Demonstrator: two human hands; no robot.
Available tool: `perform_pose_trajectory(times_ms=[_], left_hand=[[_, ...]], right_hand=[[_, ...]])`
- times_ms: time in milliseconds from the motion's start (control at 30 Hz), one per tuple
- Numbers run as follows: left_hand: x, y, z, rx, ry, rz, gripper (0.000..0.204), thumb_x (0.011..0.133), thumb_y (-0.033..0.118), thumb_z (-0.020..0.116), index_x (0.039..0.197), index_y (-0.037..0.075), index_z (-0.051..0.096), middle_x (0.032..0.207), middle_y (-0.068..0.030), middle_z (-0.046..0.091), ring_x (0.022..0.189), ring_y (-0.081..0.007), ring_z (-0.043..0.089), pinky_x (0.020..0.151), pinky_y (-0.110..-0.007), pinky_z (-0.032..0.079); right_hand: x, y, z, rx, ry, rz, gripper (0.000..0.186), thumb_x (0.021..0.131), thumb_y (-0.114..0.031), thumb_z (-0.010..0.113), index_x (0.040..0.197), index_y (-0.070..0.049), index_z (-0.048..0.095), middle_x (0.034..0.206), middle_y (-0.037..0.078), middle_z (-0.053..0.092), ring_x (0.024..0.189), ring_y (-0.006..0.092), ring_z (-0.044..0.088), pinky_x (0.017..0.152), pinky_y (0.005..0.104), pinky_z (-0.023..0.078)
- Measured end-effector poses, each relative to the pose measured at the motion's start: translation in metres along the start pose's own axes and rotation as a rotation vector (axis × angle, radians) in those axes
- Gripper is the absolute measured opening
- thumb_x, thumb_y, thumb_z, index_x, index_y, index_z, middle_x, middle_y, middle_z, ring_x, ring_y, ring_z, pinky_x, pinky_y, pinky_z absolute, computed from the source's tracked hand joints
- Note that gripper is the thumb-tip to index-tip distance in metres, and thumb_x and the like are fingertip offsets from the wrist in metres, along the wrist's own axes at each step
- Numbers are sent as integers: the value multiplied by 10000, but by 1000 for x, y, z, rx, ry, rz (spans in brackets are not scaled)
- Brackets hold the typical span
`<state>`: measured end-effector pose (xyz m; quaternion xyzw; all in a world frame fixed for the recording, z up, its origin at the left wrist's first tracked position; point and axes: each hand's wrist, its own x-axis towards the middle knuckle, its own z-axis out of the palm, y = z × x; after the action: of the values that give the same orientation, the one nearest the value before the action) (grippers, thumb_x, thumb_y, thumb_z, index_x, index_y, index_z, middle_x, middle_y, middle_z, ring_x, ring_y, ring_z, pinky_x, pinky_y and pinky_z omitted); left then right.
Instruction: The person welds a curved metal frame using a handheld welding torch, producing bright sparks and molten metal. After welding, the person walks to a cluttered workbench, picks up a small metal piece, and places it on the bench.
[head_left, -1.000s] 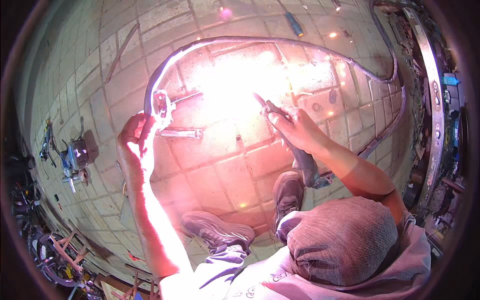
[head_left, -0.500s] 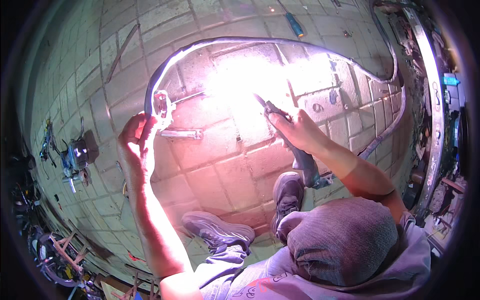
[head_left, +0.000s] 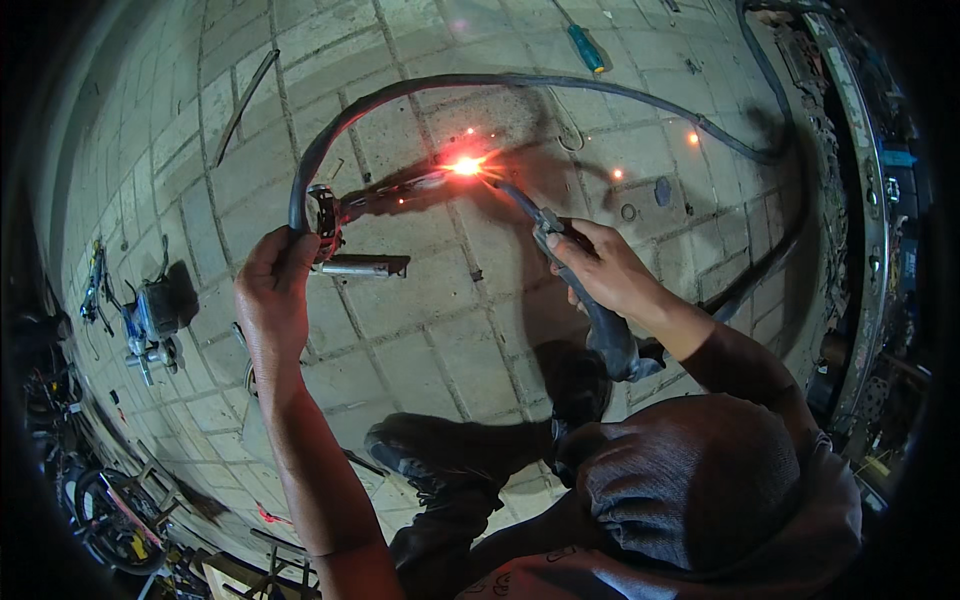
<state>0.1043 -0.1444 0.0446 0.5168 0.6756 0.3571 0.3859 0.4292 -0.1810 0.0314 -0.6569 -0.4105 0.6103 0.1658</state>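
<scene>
My left hand [head_left: 275,285] grips a thick black cable [head_left: 298,205] beside a metal clamp-like piece [head_left: 322,222] on the pavers. From that piece a dark rod-shaped workpiece [head_left: 395,192] runs rightward to a small red-orange glow [head_left: 466,166] with scattered sparks. My right hand [head_left: 585,255] is closed round a welding torch [head_left: 550,228], its nozzle just right of the glow and its hose trailing down toward my feet. A short silver tube [head_left: 355,268] lies below the clamp-like piece.
A teal-handled screwdriver [head_left: 585,48] and a thin bar [head_left: 245,105] lie beyond the cable. A metal device [head_left: 155,310] sits on the left. A long metal rail [head_left: 860,200] with clutter runs along the right, a wheel [head_left: 110,515] at lower left. My shoes [head_left: 420,450] stand below.
The blinding white arc has died down to a small red glow with sparks, and the scene is much darker. Both hands stay in much the same places.
</scene>
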Motion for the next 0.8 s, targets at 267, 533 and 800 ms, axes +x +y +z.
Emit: perform_pose_trajectory(times_ms=[267,533,800], left_hand=[[1,-3,-2,60,-10,12,203,888,153,635,988,-22,650,811,-5,640,762,-57,530,709,-210,422],[1,4,-2,158,0,14,201,889,162,630,982,-14,659,816,-16,647,776,-71,547,731,-224,434],[1,7,-1,113,3,-26,228,884,189,644,996,-8,661,815,-16,648,766,-75,547,722,-227,435]], right_hand=[[5,-8,4,-23,14,-4,312,943,-299,518,1007,5,554,673,17,504,498,115,540,457,280,452],[8,-5,4,-96,2,-29,305,945,-301,515,945,3,546,678,27,518,505,124,550,461,287,466],[6,-8,5,-25,10,14,301,944,-306,516,928,-7,538,677,25,508,499,120,544,450,284,466]])
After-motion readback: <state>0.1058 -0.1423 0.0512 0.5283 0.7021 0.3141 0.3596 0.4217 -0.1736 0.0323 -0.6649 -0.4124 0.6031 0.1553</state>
